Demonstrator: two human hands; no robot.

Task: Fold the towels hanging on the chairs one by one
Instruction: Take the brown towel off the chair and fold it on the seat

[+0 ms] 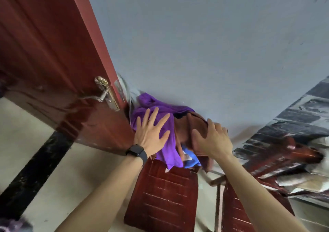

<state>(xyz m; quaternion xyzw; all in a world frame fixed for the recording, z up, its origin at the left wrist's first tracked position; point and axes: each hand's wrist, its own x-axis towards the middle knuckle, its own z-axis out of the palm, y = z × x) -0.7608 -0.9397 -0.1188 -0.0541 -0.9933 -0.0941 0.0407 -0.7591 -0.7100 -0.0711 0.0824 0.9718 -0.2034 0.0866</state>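
- Towels (176,124), three in a heap, drape over the back of the near chair (163,196), just below frame centre and close against the wall (195,35).
- Purple towel (170,146): uppermost, at 10 o'clock of the heap, hanging down over the chair back toward the seat.
- Brown towel (185,130): at 3 o'clock of the purple towel and touching it.
- Blue towel (191,156): at 6 o'clock of the heap, beneath the other two, with only a small part showing.
- Left hand (151,133): fingers straight and spread, palm flat on the purple towel. It wears a ring (150,119) on one finger and a dark watch (137,151) on the wrist, at 7 o'clock of the hand.
- Right hand (215,141): grips the brown towel, fingers curled over its upper edge, thumb lying on the near face.
- Near chair: its red-brown slatted seat extends toward 6 o'clock from the heap.
- Second chair (236,214): of like colour, just beside the near chair at 4 o'clock, cut by the frame edge.
- Door (53,53): red-brown, from 9 to 11 o'clock, its edge just beside the purple towel. Its metal handle (102,96) is at 10 o'clock of the left hand.
- Wall: blue-grey, filling the 12 o'clock field.
- Floor (26,124): pale, at 8 o'clock, crossed by a black strip (35,169).
- Dark brick-patterned surface (293,121): at 3 o'clock, too blurred to identify.
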